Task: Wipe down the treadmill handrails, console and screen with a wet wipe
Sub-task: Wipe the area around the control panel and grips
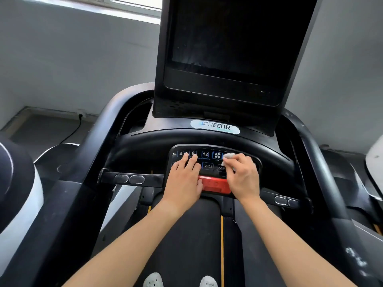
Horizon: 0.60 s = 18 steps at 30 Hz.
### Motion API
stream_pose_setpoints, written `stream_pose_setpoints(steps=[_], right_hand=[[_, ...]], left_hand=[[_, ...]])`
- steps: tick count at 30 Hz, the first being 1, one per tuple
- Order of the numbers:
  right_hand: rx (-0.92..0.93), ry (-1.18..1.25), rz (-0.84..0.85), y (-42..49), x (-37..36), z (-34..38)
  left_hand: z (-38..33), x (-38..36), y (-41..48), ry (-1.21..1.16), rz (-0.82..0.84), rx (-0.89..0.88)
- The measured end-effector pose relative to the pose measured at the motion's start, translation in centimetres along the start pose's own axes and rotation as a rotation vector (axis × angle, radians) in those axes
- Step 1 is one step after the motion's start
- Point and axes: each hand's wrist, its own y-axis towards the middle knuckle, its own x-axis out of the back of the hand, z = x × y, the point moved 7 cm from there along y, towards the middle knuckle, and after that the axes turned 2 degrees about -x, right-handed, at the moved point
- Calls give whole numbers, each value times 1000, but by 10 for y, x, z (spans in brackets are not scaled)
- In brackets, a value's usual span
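A: Where is the wipe [229,157] found?
B: On the keypad [208,166], just right of the fan key [217,155]. A small white wad is noted, bunched. It is pinched under the curled fingertips of the right hand [242,179] and pressed to the panel.

A: How is the left hand [184,179] held?
B: It is laid flat on the keypad's left part, with nothing gripped. The fingers are kept straight, and two tips are seen at the 4 key [180,153] and the 8 key [192,152]. The thumb is tucked at the left end of the red bar [215,184].

A: Where is that bar placed?
B: Along the keypad's lower edge, between the two hands. Its right end is covered by the right hand.

A: What is noted of the screen [226,48]?
B: It is mounted upright above the console [145,146], dark, with pale smears and specks on the glass. A badge [214,126] is fixed just beneath it.

A: What of the rails?
B: The left rail [97,141] and right rail [319,166] are seen curving down either side of the console, both well apart from the hands. Metal pads [129,179] are set in the crossbar [153,180].

A: What is seen below?
B: The belt [186,235] is seen under the forearms. Two pale shoes [153,280] are cut off by the bottom edge.
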Motion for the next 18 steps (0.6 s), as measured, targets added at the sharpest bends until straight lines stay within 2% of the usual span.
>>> stream_pose_setpoints(steps=[2, 4, 9, 12, 14, 18], right_hand=[[-146, 3, -69, -10, 4, -12], [-202, 30, -81, -13, 1, -3], [94, 60, 136, -11, -17, 33], [146, 15, 145, -9, -8, 17], [72, -21, 75, -13, 4, -5], [-254, 3, -70, -26, 16, -24]], left_hand=[[-1, 0, 1, -6, 6, 22], [-2, -1, 2, 2, 7, 38], [-6, -7, 1, 49, 7, 33], [-7, -8, 2, 40, -7, 44], [-7, -9, 2, 31, -10, 52], [-6, -10, 3, -3, -18, 73]])
